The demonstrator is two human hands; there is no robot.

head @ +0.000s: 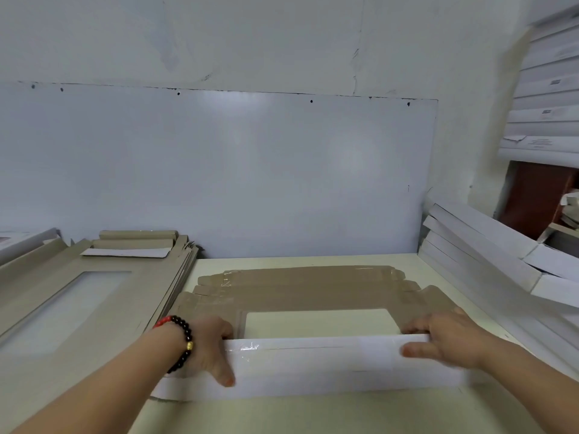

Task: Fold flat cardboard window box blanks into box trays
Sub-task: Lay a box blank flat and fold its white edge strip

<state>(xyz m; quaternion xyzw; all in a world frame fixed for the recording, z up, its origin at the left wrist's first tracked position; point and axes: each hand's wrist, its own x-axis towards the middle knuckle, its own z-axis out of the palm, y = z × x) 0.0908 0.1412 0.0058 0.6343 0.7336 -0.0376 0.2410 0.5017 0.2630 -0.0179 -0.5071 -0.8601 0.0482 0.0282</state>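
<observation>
Two hands on one fold: you hold the near white flap of the flat brown cardboard window blank raised on the pale table.

Your left hand and right hand each pinch the flap's top edge, fingers behind and thumb in front. If one grip pulls ahead, I judge the long crease may skew or buckle beside the window cutout. Small printed labels on the stacked white flat boxes at right are too blurred to read.
</observation>
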